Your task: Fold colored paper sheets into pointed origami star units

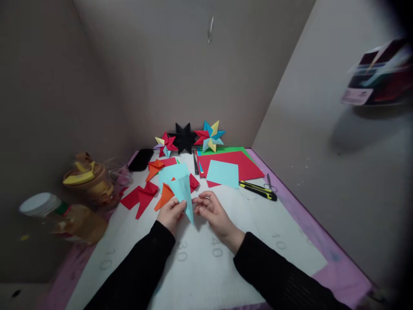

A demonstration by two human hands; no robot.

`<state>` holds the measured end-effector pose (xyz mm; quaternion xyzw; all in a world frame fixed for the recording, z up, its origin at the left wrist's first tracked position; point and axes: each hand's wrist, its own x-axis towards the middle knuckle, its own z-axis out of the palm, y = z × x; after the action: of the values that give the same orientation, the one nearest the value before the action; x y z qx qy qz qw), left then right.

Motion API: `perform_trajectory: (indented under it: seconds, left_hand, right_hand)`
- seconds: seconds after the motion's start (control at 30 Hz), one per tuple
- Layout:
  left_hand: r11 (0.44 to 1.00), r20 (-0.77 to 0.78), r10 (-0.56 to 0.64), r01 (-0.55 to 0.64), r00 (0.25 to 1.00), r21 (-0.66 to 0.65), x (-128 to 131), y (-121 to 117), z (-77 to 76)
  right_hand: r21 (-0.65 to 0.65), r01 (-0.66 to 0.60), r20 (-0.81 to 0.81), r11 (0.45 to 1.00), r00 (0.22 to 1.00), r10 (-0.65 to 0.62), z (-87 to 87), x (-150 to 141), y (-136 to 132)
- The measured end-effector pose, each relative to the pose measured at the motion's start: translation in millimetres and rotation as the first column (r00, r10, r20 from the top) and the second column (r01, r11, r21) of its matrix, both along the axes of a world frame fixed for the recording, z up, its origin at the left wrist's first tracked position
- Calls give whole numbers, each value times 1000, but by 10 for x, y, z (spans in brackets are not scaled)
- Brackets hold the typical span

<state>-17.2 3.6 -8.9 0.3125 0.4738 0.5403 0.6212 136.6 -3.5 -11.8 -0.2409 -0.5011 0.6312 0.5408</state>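
A light-blue folded paper (184,193), narrowing to a point at its lower end, is held up over the table. My left hand (172,214) pinches its left edge between thumb and fingers. Just to the right of it my right hand (213,212) hovers with fingers curled loosely and apart; it seems to hold nothing. Behind the held piece lie an orange folded piece (165,196), red folded pieces (146,196) and another orange folded piece (155,168). A light-blue square sheet (222,173) rests on a red sheet (248,165) farther right.
Folded paper stars, one black (183,138) and one multicoloured (210,136), lean on the back wall. A yellow-black cutter (260,190) and scissors (270,185) lie at right. Left are a phone (141,159), a lidded jar (79,219) and a brown cup (93,183).
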Motion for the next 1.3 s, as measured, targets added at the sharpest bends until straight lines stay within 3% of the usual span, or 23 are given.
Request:
perform_trajectory:
  seconds: [0.13,0.23,0.43,0.63,0.87,1.03,1.1,1.3]
  left_hand:
    - [977,69,-202,206,977,-58,-17,13,-41]
    - [966,61,-253,256,965,-35,2,8,-69]
    - [936,41,-351,351,936,3,71,-44,-59]
    - [958,39,-286,287,957,1,106,-64,-37]
    - [987,-112,-135,143,985,69,63,-33,-94]
    - [989,-202,-61,87,977,120,47,-33,-118]
    - [988,-185,-39,66,982,142,51,-33,-129]
    - [969,-248,70,-7,966,247,46,-39,-151]
  right_hand:
    - [36,-46,113,998,993,42,22,48,26]
    - [79,-50,226,996,974,31,35,74,17]
    - [352,12,453,936,873,-181,83,101,-45]
    - [493,28,506,870,804,-312,148,124,-60]
    - [375,186,419,908,840,-345,33,138,-71]
    - [517,244,507,820,685,-524,-2,101,-68]
    - [521,262,528,812,649,-548,-1,98,-47]
    - [519,245,506,819,684,-526,35,99,-31]
